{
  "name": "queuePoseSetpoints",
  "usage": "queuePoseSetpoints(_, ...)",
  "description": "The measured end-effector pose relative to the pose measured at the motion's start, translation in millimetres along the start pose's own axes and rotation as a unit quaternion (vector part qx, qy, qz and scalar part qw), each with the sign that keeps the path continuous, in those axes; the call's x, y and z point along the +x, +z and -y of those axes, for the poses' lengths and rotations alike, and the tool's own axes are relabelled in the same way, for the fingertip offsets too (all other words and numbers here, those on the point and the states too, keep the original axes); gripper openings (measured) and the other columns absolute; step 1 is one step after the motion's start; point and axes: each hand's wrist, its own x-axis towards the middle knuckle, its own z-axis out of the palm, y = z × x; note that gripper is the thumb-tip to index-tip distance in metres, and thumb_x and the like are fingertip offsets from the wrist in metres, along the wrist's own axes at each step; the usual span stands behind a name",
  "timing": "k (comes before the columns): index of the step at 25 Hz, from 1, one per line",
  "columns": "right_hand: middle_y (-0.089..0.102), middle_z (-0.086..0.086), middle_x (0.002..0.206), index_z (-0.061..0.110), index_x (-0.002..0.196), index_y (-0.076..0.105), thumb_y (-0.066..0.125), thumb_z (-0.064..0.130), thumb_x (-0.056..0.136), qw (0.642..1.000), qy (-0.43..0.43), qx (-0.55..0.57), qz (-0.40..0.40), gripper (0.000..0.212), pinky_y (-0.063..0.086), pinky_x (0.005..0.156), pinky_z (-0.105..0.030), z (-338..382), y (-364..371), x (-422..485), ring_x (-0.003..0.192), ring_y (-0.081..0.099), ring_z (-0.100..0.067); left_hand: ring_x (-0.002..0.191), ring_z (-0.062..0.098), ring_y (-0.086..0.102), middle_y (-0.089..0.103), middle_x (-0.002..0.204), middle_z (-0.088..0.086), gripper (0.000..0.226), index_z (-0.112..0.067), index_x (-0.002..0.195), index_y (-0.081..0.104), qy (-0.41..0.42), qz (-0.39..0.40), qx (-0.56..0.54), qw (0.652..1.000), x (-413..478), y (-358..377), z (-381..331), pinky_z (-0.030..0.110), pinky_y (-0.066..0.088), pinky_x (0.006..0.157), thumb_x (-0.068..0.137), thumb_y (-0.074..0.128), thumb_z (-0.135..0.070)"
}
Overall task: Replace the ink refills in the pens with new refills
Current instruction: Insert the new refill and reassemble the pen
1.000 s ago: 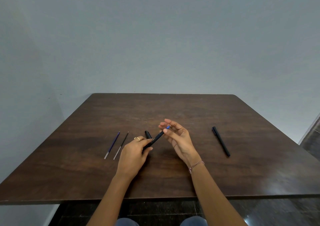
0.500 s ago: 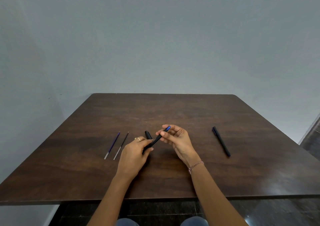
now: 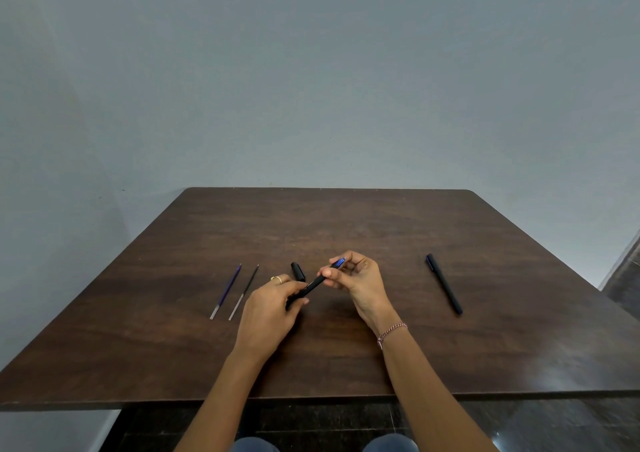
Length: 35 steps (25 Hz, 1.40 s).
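From my remote feed I look down on a dark wooden table (image 3: 346,230) set against a plain grey wall.

- **Far left:** two thin refills lie side by side on the table, nearly parallel. One is a blue refill (image 3: 225,290) and just to its right is a black refill (image 3: 244,291).
- **Left hand:** the left hand (image 3: 270,313), with a ring (image 3: 276,279) on one finger, has its fingers curled round the lower end of a black pen (image 3: 313,283).
- **Behind it:** a loose black cap (image 3: 298,271) lies on the table, beyond that hand's fingers.
- **Held pen:** it slants up to the right between the two hands, above the table's middle.
- **Right hand:** the right hand (image 3: 360,282) pinches the pen's upper part near its blue tip (image 3: 338,263), fingers curled. A bracelet (image 3: 391,332) circles that wrist.
- **Far right:** a second capped pen (image 3: 444,283), black, lies on the table well apart from the hands.
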Motion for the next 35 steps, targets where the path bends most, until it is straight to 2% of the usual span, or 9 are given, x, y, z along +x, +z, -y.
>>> queuePoseSetpoints(5,0.075,-0.004,0.083,0.012,0.100,0.070,0.076,-0.003,0.071,0.999,0.004,-0.002,0.043,0.032,0.056,0.072,-0.020,-1.1,0.7,0.5,0.084,0.072,-0.014,0.076,0.008,0.061,0.064,0.088,-0.007,0.024,-0.019,0.101,0.071,-0.015,-0.018,0.005,1.000,0.6,0.5,2.0,0.027,0.053,0.069,0.078,0.074,-0.020)
queuePoseSetpoints(9,0.073,0.000,0.096,0.019,0.110,0.067,0.074,-0.002,0.075,0.998,0.012,-0.050,0.034,0.041,0.053,0.084,-0.019,-3.4,1.3,4.0,0.094,0.068,-0.009,0.070,0.000,0.058,0.059,0.083,-0.016,0.025,-0.020,0.098,0.070,-0.051,-0.066,-0.037,0.996,0.9,0.5,4.8,0.010,0.045,0.065,0.075,0.077,-0.017)
queuePoseSetpoints(14,0.069,0.003,0.104,0.018,0.120,0.063,0.067,0.022,0.088,0.971,0.034,-0.232,-0.044,0.032,0.048,0.088,-0.012,-13.1,7.8,12.2,0.103,0.064,-0.008,0.073,-0.001,0.061,0.062,0.077,-0.016,0.037,-0.011,0.102,0.070,-0.261,-0.171,-0.219,0.925,7.9,-3.0,19.2,0.013,0.050,0.070,0.068,0.083,-0.018)
queuePoseSetpoints(16,0.064,0.009,0.095,0.021,0.119,0.063,0.069,0.025,0.087,0.929,-0.003,-0.368,-0.038,0.033,0.048,0.078,-0.009,-16.8,18.1,14.2,0.093,0.062,-0.005,0.072,0.001,0.061,0.062,0.075,-0.014,0.038,-0.010,0.102,0.070,-0.280,-0.173,-0.232,0.915,8.9,-2.1,21.7,0.018,0.052,0.071,0.067,0.083,-0.019)
queuePoseSetpoints(19,0.058,0.004,0.107,0.028,0.128,0.057,0.062,0.037,0.090,0.838,-0.073,-0.539,0.030,0.039,0.050,0.084,-0.026,-19.1,29.9,16.4,0.099,0.055,-0.009,0.069,-0.003,0.061,0.062,0.074,-0.016,0.039,-0.009,0.102,0.071,-0.272,-0.163,-0.231,0.920,9.1,-0.4,22.1,0.008,0.044,0.062,0.067,0.084,-0.021)
queuePoseSetpoints(22,0.054,0.001,0.114,0.030,0.135,0.051,0.051,0.042,0.095,0.741,-0.130,-0.653,0.091,0.043,0.047,0.085,-0.032,-21.5,34.8,16.1,0.107,0.048,-0.016,0.068,-0.004,0.062,0.064,0.073,-0.016,0.041,-0.009,0.102,0.071,-0.277,-0.153,-0.241,0.917,9.5,1.0,26.0,0.007,0.044,0.060,0.066,0.084,-0.022)
queuePoseSetpoints(24,0.054,-0.001,0.120,0.026,0.135,0.052,0.050,0.040,0.096,0.708,-0.146,-0.684,0.101,0.041,0.046,0.086,-0.032,-23.0,36.5,16.2,0.110,0.046,-0.018,0.070,-0.003,0.063,0.066,0.074,-0.013,0.043,-0.008,0.103,0.070,-0.283,-0.137,-0.255,0.914,9.7,2.5,27.2,0.008,0.045,0.061,0.065,0.085,-0.022)
queuePoseSetpoints(31,0.060,0.000,0.108,0.018,0.112,0.064,0.060,0.036,0.089,0.713,-0.160,-0.682,0.042,0.030,0.046,0.075,-0.029,-22.1,35.9,13.0,0.105,0.050,-0.018,0.079,0.007,0.066,0.070,0.079,-0.002,0.045,-0.011,0.105,0.069,-0.276,-0.097,-0.305,0.906,7.5,2.0,25.8,0.019,0.051,0.068,0.064,0.085,-0.022)
queuePoseSetpoints(35,0.062,0.003,0.096,0.020,0.095,0.064,0.066,0.031,0.084,0.731,-0.149,-0.666,0.011,0.016,0.038,0.065,-0.022,-21.5,33.9,12.2,0.096,0.052,-0.015,0.069,0.004,0.063,0.067,0.073,-0.005,0.035,-0.021,0.093,0.069,-0.254,-0.095,-0.287,0.919,7.6,1.3,21.1,0.013,0.049,0.060,0.062,0.086,-0.022)
